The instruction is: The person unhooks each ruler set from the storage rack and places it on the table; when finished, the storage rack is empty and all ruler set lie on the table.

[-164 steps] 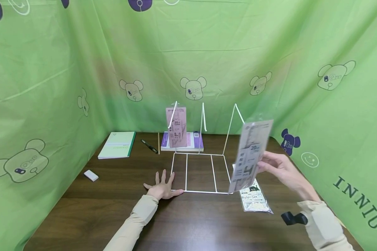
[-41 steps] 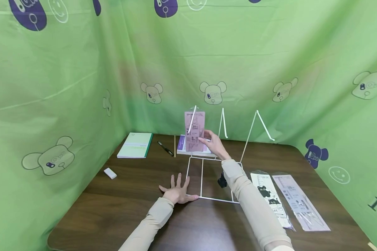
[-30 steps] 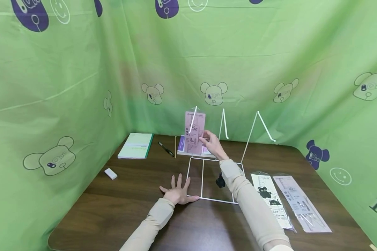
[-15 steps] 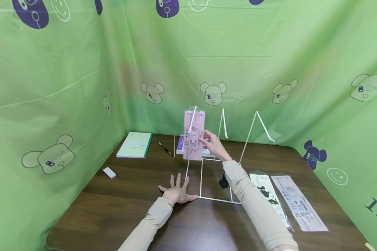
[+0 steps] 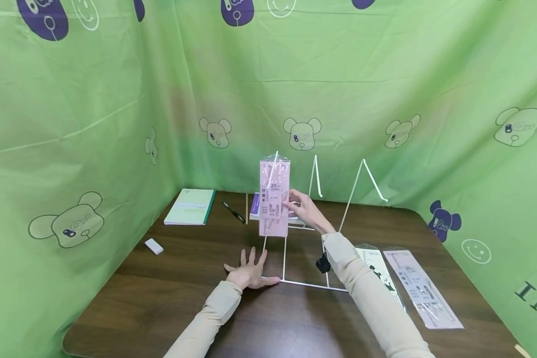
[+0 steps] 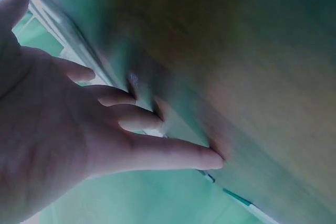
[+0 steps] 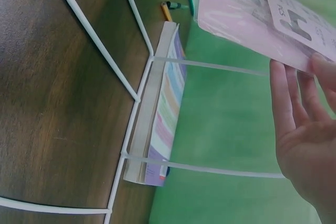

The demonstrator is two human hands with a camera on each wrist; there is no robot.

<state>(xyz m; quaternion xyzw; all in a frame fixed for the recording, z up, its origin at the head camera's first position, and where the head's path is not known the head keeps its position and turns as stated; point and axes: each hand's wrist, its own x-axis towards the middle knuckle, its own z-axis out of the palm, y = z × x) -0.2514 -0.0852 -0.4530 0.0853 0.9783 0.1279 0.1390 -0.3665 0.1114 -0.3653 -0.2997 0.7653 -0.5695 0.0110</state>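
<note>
A pink packaged ruler set (image 5: 274, 199), marked "20 cm", hangs upright at the left hook of a white wire display rack (image 5: 311, 285). My right hand (image 5: 310, 213) pinches its right edge; the right wrist view shows the thumb on the face of the package (image 7: 236, 17) and the fingers behind it. My left hand (image 5: 248, 273) lies on the table with fingers spread, its thumb touching the rack's front bar at the left corner. In the left wrist view the left hand's (image 6: 58, 119) fingers are straight. The rack's middle hook (image 5: 317, 176) and right hook (image 5: 375, 180) carry nothing.
Another pink ruler set (image 5: 422, 288) and a white cat-print ruler set (image 5: 376, 266), partly behind my right sleeve, lie at the right. A purple-white book (image 5: 254, 206) lies behind the rack. Leftward are a pencil (image 5: 246, 209), pen (image 5: 233, 212), notebook (image 5: 190, 206) and white eraser (image 5: 154, 246).
Earlier my right hand held a pink ruler set at the right; one now lies on the table there. The hanging package has come forward along the left hook, pinched. My left hand stays put.
</note>
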